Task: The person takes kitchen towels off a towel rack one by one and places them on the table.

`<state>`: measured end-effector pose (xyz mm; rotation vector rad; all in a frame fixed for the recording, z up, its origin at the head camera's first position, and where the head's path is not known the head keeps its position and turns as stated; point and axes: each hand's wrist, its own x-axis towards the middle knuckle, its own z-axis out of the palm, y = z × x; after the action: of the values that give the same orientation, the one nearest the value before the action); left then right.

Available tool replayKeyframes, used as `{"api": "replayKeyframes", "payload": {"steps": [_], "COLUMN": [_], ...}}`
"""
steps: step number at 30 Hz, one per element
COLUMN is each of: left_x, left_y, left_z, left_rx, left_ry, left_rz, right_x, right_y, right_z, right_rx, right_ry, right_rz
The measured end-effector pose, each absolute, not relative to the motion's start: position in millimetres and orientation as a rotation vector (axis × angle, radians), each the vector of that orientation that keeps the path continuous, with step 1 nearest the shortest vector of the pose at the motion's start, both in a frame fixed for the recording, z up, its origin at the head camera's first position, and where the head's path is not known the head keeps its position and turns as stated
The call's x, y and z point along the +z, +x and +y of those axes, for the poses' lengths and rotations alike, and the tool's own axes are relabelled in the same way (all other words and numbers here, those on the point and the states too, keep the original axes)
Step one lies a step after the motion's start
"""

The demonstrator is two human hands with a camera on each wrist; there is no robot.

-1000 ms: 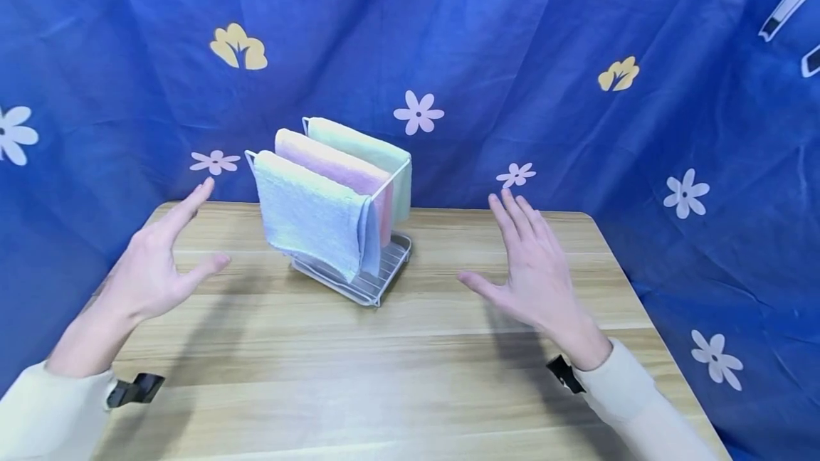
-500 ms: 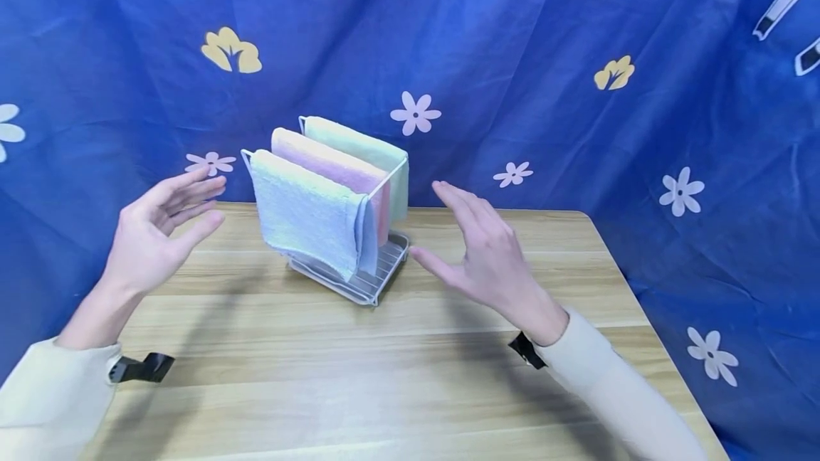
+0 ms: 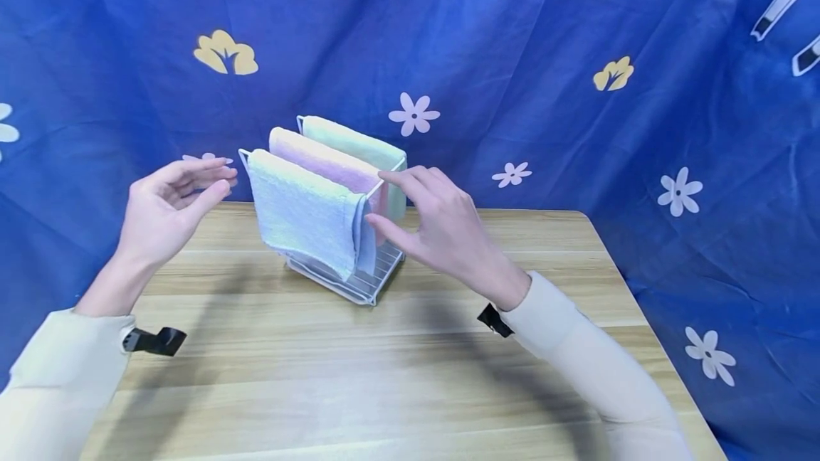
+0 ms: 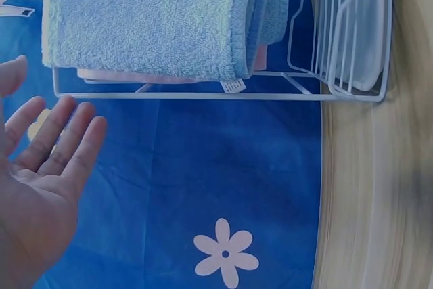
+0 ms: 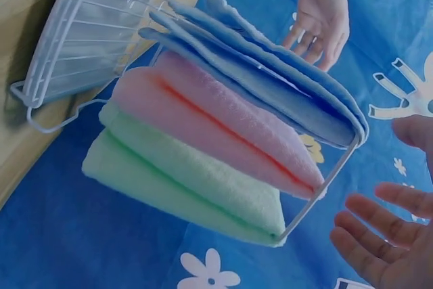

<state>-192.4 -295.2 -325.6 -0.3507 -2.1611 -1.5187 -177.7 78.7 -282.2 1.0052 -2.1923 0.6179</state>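
A white wire towel rack (image 3: 389, 262) stands on the table with three folded towels hung over it. The blue towel (image 3: 301, 208) hangs nearest me, the pink towel (image 3: 323, 160) in the middle and the green towel (image 3: 359, 142) at the back. My left hand (image 3: 168, 208) hovers beside the rack's left end, fingers gently bent and holding nothing; the left wrist view has its fingertips just short of the white rail (image 4: 203, 96). At the other end is my right hand (image 3: 442, 223), thumb and fingers spread around the top right rail. A gap shows between them and the rail (image 5: 318, 193).
The rack's base holds a grey tray (image 5: 95, 49). Beneath lies a wood-grain table (image 3: 359, 375). A blue curtain (image 3: 500, 34) with flower prints hangs behind and at the sides. Each wrist wears a black strap, such as the right strap (image 3: 495, 320).
My right hand has moved left, from over the table to the rack's right end. My left hand has shifted slightly right, its fingers bending a little. Rack and towels stay put.
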Motion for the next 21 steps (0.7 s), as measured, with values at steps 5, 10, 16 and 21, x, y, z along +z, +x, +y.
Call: {"api": "replayKeyframes", "payload": {"steps": [5, 10, 16, 21], "left_x": [-323.4, -321.4, -321.0, -318.7], "left_y": [-199.1, -206.5, -212.0, -215.6], "left_z": [-292.6, -290.9, -290.5, -289.2], "left_rx": [-1.605, -1.682, -1.601, -1.593], "left_ry": [-0.382, -0.434, -0.378, -0.342], "left_rz": [-2.113, -2.045, -2.091, -2.122], "right_x": [-278.1, -275.1, -270.7, -269.2], "right_y": [-182.5, -183.5, -184.5, -186.5], "right_z": [65.6, 54.5, 42.6, 34.1], "right_rx": [0.612, 0.596, 0.539, 0.510], "right_ry": [1.028, 1.036, 1.046, 1.056], "right_rz": [-2.190, -2.206, -2.256, -2.325]}}
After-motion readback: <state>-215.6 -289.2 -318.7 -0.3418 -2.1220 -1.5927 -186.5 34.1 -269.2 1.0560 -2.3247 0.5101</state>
